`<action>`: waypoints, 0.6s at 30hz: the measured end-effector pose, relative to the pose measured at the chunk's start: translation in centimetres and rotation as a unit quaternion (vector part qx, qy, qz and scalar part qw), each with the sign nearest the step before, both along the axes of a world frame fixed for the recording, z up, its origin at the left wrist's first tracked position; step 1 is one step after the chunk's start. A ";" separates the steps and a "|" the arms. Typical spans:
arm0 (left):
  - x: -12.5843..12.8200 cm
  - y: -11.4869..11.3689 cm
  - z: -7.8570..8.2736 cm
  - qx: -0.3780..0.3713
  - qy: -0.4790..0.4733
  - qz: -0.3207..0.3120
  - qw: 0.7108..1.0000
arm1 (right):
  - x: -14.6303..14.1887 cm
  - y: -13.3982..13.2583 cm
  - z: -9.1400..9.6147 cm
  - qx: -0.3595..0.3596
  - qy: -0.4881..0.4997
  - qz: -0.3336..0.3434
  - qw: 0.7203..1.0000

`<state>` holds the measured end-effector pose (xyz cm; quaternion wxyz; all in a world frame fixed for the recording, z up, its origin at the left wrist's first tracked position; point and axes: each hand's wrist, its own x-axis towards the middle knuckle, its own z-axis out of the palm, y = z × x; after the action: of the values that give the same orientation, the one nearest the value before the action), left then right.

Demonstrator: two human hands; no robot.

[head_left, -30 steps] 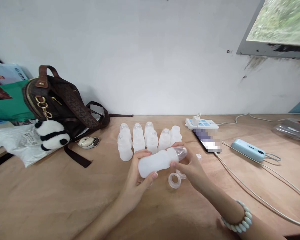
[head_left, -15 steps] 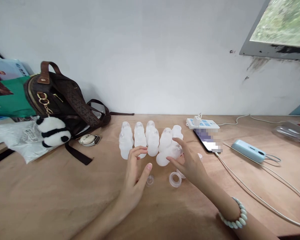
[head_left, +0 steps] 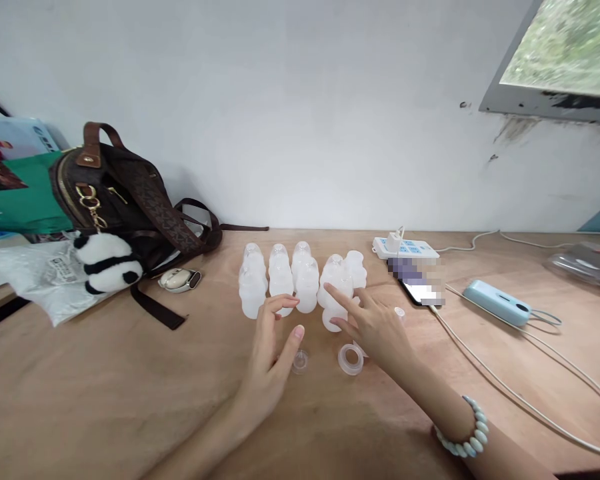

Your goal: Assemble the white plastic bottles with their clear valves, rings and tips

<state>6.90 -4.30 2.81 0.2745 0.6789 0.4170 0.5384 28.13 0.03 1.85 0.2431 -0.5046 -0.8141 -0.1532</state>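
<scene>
On the counter (head_left: 130, 413), at the near right of the clustered bottles, stands the front bottle (head_left: 334, 315), partly covered by the right hand (head_left: 380, 328). That hand's grip is spread wide, index finger and thumb crossing the view of the bottle without closing round it; contact cannot be told. The left hand (head_left: 266, 357) grips nothing, its thumb well apart from the curved fingers, near a clear disc (head_left: 301, 362). As far as it shows, the bottle is upright, long axis vertical, base down.
</scene>
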 end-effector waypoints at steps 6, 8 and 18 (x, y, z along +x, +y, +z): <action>-0.1 -0.1 -0.1 -0.023 0.002 -0.021 1.000 | 0.3 -0.2 0.0 -0.046 -0.049 0.029 0.997; -0.2 -0.1 -0.1 -0.026 0.004 -0.023 0.999 | 0.3 -0.3 0.2 -0.063 -0.059 0.044 0.995; -0.2 -0.1 -0.2 -0.021 0.011 -0.021 0.999 | -0.3 -0.6 1.3 -0.165 -0.094 0.066 0.979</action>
<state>6.66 -4.39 2.58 0.2953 0.6877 0.4169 0.5158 27.86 -0.55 3.19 0.0881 -0.4664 -0.8789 -0.0469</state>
